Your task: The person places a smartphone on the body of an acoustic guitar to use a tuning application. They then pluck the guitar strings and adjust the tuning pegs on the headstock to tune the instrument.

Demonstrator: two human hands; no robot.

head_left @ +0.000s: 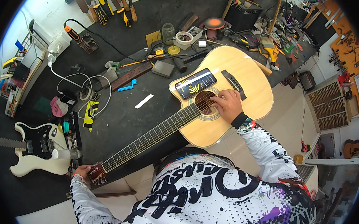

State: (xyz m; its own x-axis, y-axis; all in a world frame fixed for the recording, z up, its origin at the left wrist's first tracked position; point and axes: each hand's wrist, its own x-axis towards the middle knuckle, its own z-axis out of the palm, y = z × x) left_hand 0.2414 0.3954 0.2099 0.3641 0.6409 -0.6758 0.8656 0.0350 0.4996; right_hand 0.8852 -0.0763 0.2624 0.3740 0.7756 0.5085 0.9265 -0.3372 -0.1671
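An acoustic guitar [242, 69] with a pale wood top lies slanted across the front of the bench, its neck [152, 136] running down to the left. My left hand [83, 171] is closed at the edge of the reddish-brown headstock [96, 173], on a tuning peg mostly hidden by the fingers. Over the strings beside the sound hole [203, 101], my right hand [228, 105] has thumb and fingertips drawn together; whether a pick is between them cannot be seen. A phone [195, 84] with a yellow arc pattern on its dark screen rests on the guitar's top.
At left lie a white electric guitar body [42, 147], a saw blade [8, 141] and a clear jar [67, 153]. Behind the neck are a blue string winder [127, 85], a white strip [144, 101] and a grey block [163, 69]. Tools and a glue gun [269, 49] crowd the far right.
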